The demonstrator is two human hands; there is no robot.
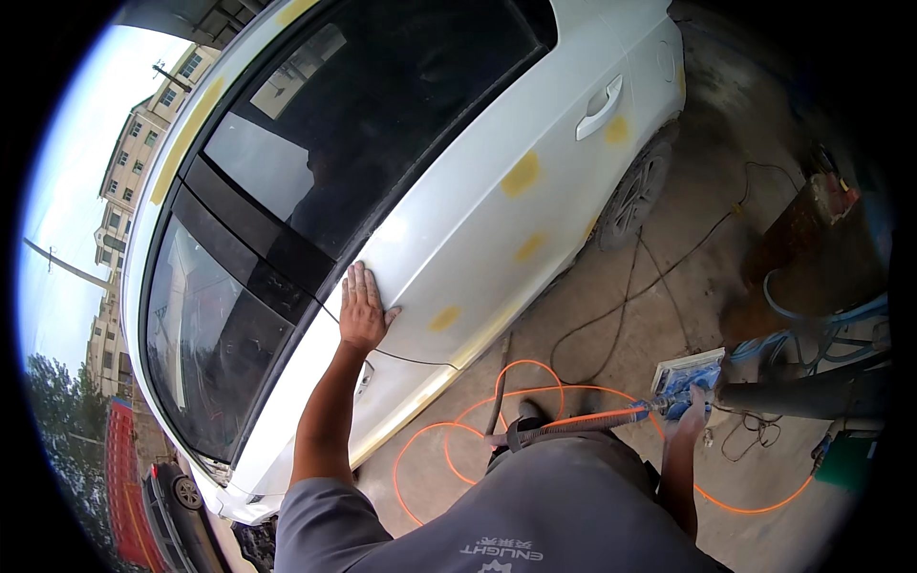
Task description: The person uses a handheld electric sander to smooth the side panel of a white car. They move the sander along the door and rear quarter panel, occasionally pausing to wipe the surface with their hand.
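Note:
My left hand (362,310) lies flat, fingers out, on the side of a white car (458,244), just below the side windows and beside the seam between two doors. Yellow filler patches (521,176) dot the door panel, and a yellow strip runs along its lower edge. Out to the right, away from the car, my right hand (692,413) is closed round a blue air sander (674,393) with a flat rectangular pad (690,367). A grey ribbed hose (583,427) and an orange air line lead off from the sander. Some of the right fingers are hidden.
The orange air line (413,449) loops over the concrete floor near my feet. Dark cables (626,296) trail by the car's wheel (634,196). At the right stand a rusty box-like thing (798,244), coiled blue hoses (831,334) and a dark cylinder (802,393). Another car (177,516) is parked at the far left.

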